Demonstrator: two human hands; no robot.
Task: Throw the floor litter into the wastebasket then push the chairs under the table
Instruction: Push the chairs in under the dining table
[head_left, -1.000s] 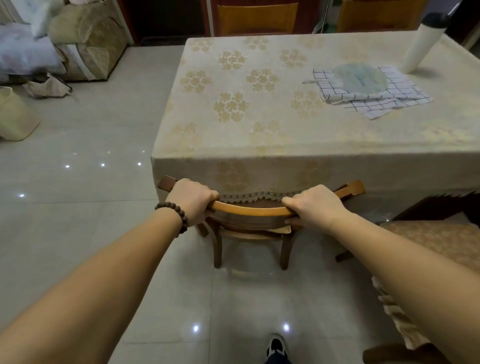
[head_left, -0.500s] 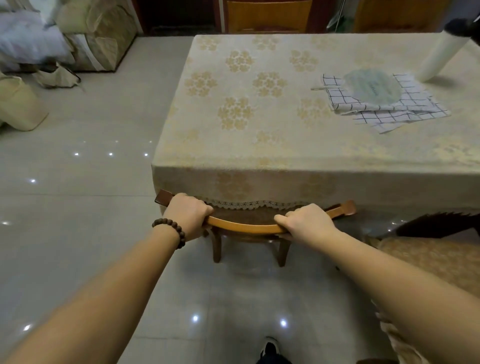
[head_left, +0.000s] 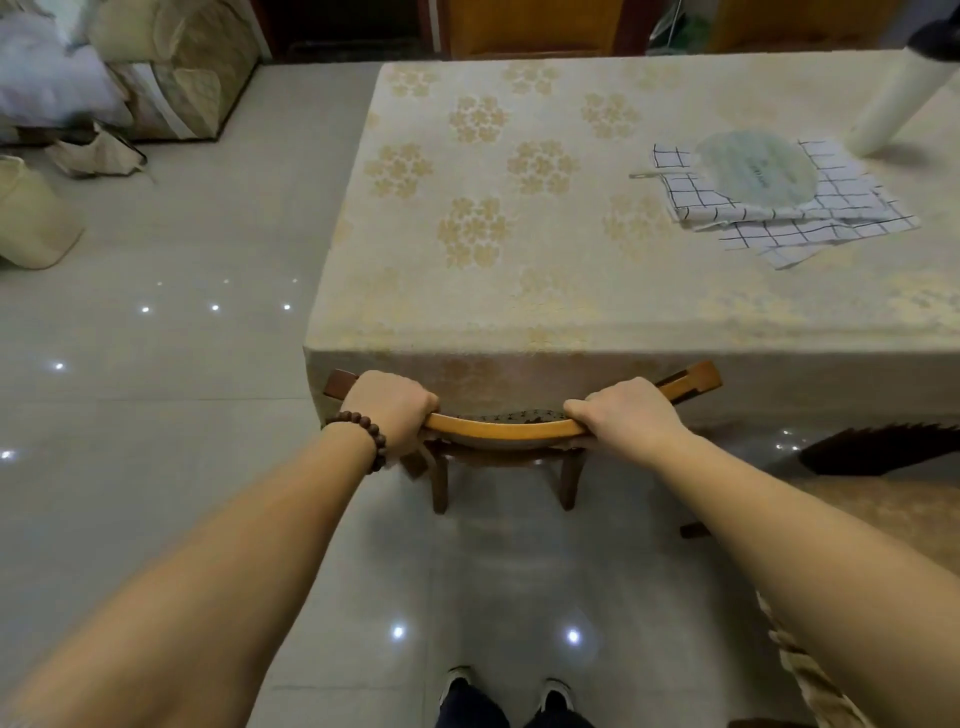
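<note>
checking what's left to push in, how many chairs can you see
2: the wooden chair gripped by the left hand and right hand at the table edge, and a cushioned chair at right. Others may be hidden.

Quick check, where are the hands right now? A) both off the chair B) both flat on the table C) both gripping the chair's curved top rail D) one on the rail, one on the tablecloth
C: left hand and right hand each wrap the chair's top rail at the table edge.

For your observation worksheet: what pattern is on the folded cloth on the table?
The folded cloth is white with a thin dark grid check, clearest in the head view.
</note>
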